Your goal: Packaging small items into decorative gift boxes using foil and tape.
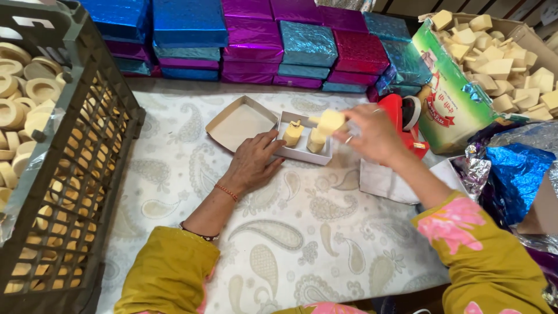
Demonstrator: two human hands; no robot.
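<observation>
Left hand (251, 163) lies palm down on the paisley cloth (290, 244), fingers spread flat, fingertips (273, 141) touching the near-left edge of the small white box (303, 152) and pinning it; not gripping anything. Right hand (375, 135) hovers just right of the box, fingers pinched closed on a cream block (331, 121), which sticks out left of the fingertips, tilted, above the box's far-right part. Looks like it is touching the piece below, but the view is blurred there, cannot say for sure. Inside the box: one cream piece (292, 134) standing at left, another (315, 141) at right under the held block. Box lid (240, 124), brown, open side up, lies just left and far of the box, touching or nearly so. Red tape dispenser (404, 116) sits right behind the right hand. Far right, a carton (453, 99) heaped with more cream blocks (500, 58). Far edge, stacks of shiny blue and purple foil boxes (256, 40). Left side, a dark plastic crate (87, 174) full of cream ring-shaped pieces (23, 87). Crumpled blue foil (517, 168) near right.
</observation>
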